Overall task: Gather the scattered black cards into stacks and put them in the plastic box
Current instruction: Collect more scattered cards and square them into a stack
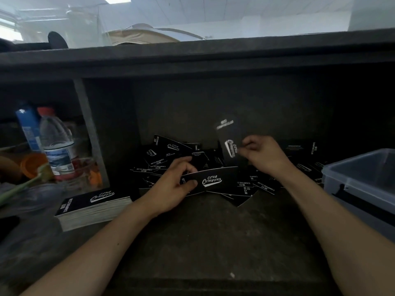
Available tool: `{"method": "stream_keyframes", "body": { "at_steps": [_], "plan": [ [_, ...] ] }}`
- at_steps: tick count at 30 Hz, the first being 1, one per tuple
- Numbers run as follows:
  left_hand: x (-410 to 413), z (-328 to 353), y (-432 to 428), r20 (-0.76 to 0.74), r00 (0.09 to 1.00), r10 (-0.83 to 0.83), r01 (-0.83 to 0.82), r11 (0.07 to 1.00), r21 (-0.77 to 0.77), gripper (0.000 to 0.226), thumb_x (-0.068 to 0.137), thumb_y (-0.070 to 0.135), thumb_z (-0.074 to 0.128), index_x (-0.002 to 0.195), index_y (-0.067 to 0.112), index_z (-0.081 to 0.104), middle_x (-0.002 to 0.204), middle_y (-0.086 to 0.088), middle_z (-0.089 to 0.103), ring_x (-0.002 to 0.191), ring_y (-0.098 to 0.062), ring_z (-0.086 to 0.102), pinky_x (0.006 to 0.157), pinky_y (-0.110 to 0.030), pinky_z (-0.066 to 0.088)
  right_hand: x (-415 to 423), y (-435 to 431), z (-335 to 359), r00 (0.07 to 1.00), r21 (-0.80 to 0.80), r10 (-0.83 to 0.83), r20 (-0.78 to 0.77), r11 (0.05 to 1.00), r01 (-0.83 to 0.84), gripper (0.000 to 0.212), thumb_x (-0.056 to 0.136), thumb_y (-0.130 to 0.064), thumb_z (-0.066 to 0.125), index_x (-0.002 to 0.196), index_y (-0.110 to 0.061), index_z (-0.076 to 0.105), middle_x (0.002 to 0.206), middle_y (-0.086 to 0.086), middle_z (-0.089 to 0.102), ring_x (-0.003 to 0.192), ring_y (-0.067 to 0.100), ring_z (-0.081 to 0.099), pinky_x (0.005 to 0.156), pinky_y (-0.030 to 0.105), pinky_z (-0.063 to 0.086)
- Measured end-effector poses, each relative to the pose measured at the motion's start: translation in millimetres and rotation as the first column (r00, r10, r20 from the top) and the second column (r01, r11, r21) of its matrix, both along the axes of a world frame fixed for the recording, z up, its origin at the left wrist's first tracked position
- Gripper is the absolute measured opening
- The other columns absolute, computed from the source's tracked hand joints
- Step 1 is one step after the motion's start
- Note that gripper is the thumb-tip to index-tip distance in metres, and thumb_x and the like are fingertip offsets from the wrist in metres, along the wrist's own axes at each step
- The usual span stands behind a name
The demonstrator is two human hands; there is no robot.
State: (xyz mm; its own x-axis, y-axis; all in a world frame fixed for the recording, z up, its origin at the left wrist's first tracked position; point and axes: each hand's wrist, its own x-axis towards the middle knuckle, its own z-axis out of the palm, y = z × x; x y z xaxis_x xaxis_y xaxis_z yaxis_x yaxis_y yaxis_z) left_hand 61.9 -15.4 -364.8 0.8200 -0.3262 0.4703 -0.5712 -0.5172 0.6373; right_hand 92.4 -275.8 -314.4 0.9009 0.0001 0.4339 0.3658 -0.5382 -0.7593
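Left hand [175,182] grips a small bundle of Club Camping cards [215,179] as a collecting base; right hand [266,155] pinches one blurred card [229,144] above the scattered pile [168,152], probably to add it; plastic box [361,167] stands at right

- One wide-angle head view, looking forward and down at the surface [203,242].
- Close in: left hand [171,189] and right hand [265,155] sit mid-frame.

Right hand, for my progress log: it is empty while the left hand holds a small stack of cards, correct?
Not empty: the head view shows the right hand pinching a blurred black card, while the left hand holds a small stack of cards.
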Motion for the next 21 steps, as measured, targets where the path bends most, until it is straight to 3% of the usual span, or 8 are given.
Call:
{"method": "stream_keyframes", "body": {
  "at_steps": [3, 5, 8, 11, 14, 16, 18, 21],
  "plan": [
    [0, -3, 0, 0.005, 1.000, -0.022, 0.022, 1.000, 0.019, 0.024, 0.095, 0.012, 0.064, 0.103, 0.034, 0.057, 0.150, 0.004, 0.037, 0.142, -0.006, 0.034, 0.116, -0.032, 0.034, -1, 6, -4, 0.989, -0.177, 0.147, 0.010, 0.974, -0.143, 0.028, 0.092, -0.014, 0.063, 0.116, -0.026, 0.069, 0.104, -0.005, 0.071, 0.097, 0.012, 0.066, 0.094, 0.032, 0.050],
    [1, -5, -1, 0.033, 0.999, -0.031, 0.030, 0.999, 0.016, 0.023, 0.094, 0.011, 0.065, 0.105, 0.030, 0.056, 0.146, 0.003, 0.042, 0.138, -0.007, 0.040, 0.117, -0.034, 0.033, -5, 11, -5, 0.959, -0.184, 0.256, -0.121, 0.944, -0.275, 0.031, 0.094, -0.010, 0.058, 0.113, -0.032, 0.070, 0.109, -0.010, 0.071, 0.104, 0.006, 0.064, 0.099, 0.027, 0.047],
    [-2, -3, -1, 0.003, 0.999, -0.039, 0.039, 0.998, -0.041, 0.034, 0.089, 0.011, 0.070, 0.103, 0.034, 0.050, 0.137, 0.003, 0.051, 0.126, -0.011, 0.053, 0.108, -0.039, 0.045, -13, 14, -1, 0.866, -0.059, 0.375, -0.331, 0.908, -0.416, 0.033, 0.093, -0.001, 0.054, 0.104, -0.025, 0.074, 0.101, -0.003, 0.075, 0.098, 0.010, 0.067, 0.093, 0.025, 0.050],
    [-5, -1, -3, -0.087, 0.994, -0.067, 0.056, 0.991, -0.121, 0.045, 0.086, 0.002, 0.072, 0.107, 0.032, 0.046, 0.113, -0.001, 0.066, 0.104, -0.014, 0.067, 0.088, -0.037, 0.057, -16, 17, 2, 0.849, 0.077, 0.374, -0.374, 0.925, -0.373, 0.027, 0.094, -0.003, 0.050, 0.106, -0.014, 0.071, 0.099, 0.007, 0.075, 0.086, 0.016, 0.071, 0.072, 0.021, 0.054],
    [-11, 2, -4, -0.069, 0.994, -0.082, 0.074, 0.991, -0.109, 0.063, 0.083, 0.000, 0.075, 0.125, 0.037, 0.046, 0.100, -0.002, 0.070, 0.099, -0.012, 0.069, 0.086, -0.027, 0.056, -4, 14, -9, 0.990, -0.102, 0.022, -0.140, 0.994, -0.036, 0.013, 0.095, -0.025, 0.057, 0.101, -0.022, 0.068, 0.103, 0.005, 0.073, 0.086, 0.018, 0.069, 0.073, 0.026, 0.052],
    [-13, 4, -3, -0.015, 0.995, -0.095, 0.094, 0.995, -0.036, 0.065, 0.081, 0.001, 0.076, 0.129, 0.037, 0.052, 0.100, 0.001, 0.071, 0.101, -0.010, 0.069, 0.091, -0.021, 0.053, -3, 10, -15, 0.974, -0.412, -0.205, -0.092, 0.899, 0.150, 0.042, 0.082, -0.052, 0.068, 0.113, -0.023, 0.066, 0.107, -0.002, 0.069, 0.100, 0.019, 0.065, 0.082, 0.029, 0.051],
    [-14, 4, -3, 0.038, 0.994, -0.101, 0.100, 0.994, 0.036, 0.050, 0.080, 0.001, 0.075, 0.119, 0.031, 0.062, 0.102, 0.006, 0.071, 0.101, -0.009, 0.068, 0.091, -0.019, 0.051, -6, 7, -16, 0.934, -0.545, -0.288, -0.213, 0.828, 0.131, 0.062, 0.073, -0.061, 0.072, 0.119, -0.019, 0.064, 0.116, 0.001, 0.066, 0.109, 0.020, 0.061, 0.087, 0.029, 0.048],
    [-14, 2, -4, 0.063, 0.994, -0.094, 0.089, 0.993, 0.079, 0.032, 0.080, 0.001, 0.073, 0.103, 0.024, 0.067, 0.096, 0.010, 0.071, 0.095, -0.010, 0.068, 0.086, -0.026, 0.054, -4, 4, -15, 0.914, -0.520, -0.294, -0.281, 0.846, 0.113, 0.061, 0.069, -0.047, 0.082, 0.120, -0.018, 0.064, 0.121, 0.002, 0.065, 0.112, 0.020, 0.060, 0.090, 0.026, 0.046]
  ]
}}
